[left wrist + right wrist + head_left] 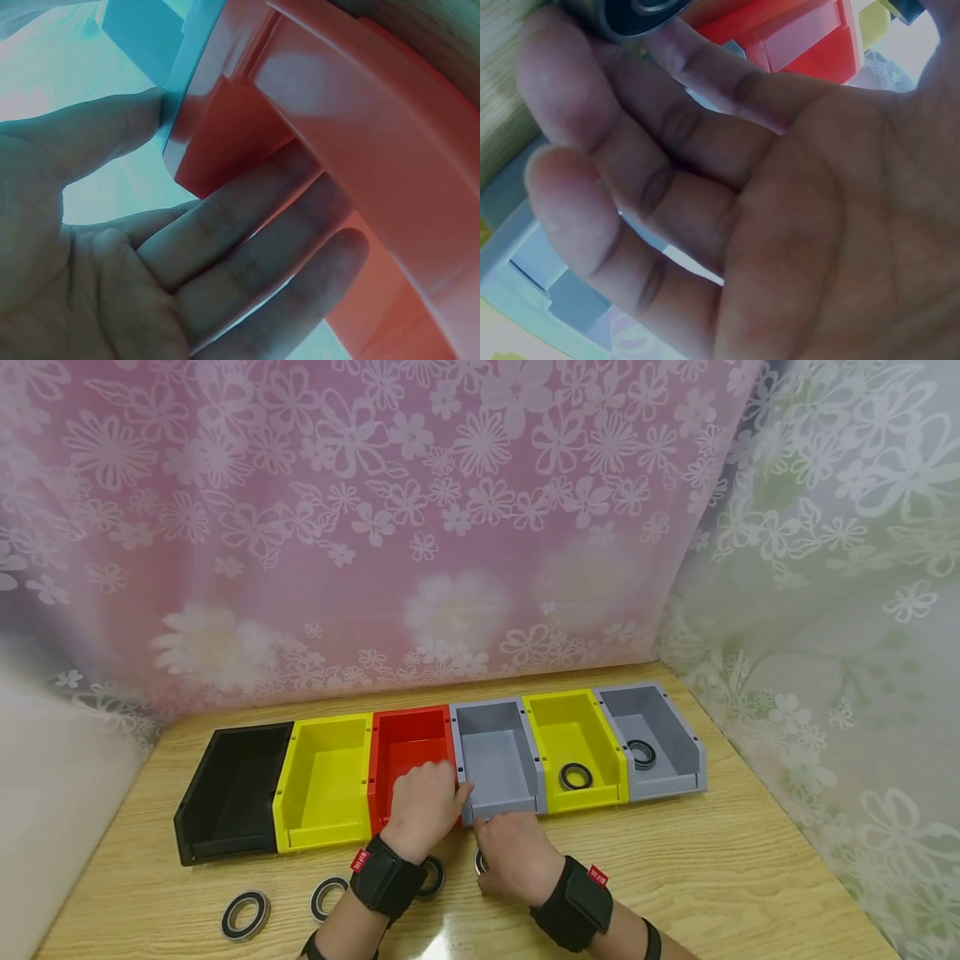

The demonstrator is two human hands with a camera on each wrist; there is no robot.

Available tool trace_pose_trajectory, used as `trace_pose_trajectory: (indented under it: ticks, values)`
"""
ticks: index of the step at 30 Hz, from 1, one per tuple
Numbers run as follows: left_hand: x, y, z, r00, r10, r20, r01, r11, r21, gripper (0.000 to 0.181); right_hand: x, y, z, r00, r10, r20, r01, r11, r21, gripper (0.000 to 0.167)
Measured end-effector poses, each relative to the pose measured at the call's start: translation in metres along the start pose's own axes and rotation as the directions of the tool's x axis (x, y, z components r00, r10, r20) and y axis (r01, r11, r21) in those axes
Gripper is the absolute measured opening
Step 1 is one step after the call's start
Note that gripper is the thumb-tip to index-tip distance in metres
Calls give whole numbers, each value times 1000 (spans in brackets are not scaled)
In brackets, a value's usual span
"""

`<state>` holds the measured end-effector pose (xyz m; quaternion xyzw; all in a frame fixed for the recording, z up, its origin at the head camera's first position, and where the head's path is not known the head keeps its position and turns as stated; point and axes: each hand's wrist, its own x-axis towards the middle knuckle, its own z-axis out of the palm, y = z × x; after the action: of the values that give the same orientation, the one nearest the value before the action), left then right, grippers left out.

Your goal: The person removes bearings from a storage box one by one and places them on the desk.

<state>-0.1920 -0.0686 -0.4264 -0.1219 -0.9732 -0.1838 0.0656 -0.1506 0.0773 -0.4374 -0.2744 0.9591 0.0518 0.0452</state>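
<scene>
pinching, it seems, a bearing (pixel 634 19) between bent thumb and fingers of the right hand (pixel 521 857), in front of the red bin (pixel 411 742), off to its right; with the left hand (pixel 423 802) farther from that bearing, over the red bin's front, fingers loosely extended at its lip, gripping nothing.

The head view is evenly bright with glare on the table (pixel 675 868), the wrist views hazy

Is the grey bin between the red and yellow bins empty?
It looks empty: in the head view, the grey bin shows only bare floor.
</scene>
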Motion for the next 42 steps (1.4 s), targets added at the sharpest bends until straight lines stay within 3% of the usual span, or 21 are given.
trace_pose_trajectory:
  ticks: [15, 28, 30, 37, 42]
  values:
    - [0, 0, 1, 1000, -1, -3, 1, 1000, 0, 36, -1, 1, -6, 999, 2, 51, -2, 1000, -1, 48]
    - [1, -1, 2, 1000, -7, 8, 7, 1000, 0, 36, -4, 2, -10, 1000, 9, 21, -9, 1000, 4, 37]
    - [1, -1, 2, 1000, -11, 11, 11, 1000, 0, 36, -4, 2, -12, 1000, -1, 7, 1, 1000, 19, 35]
    - [0, -1, 4, 1000, 2, 2, -3, 1000, 17, 39, -9, 6, -15, 986, -63, -152, 73, 995, 63, 33]
    - [1, 0, 4, 1000, 3, 2, -3, 1000, 4, 41, -8, 8, -24, 986, -65, -152, 84, 988, 127, 29]
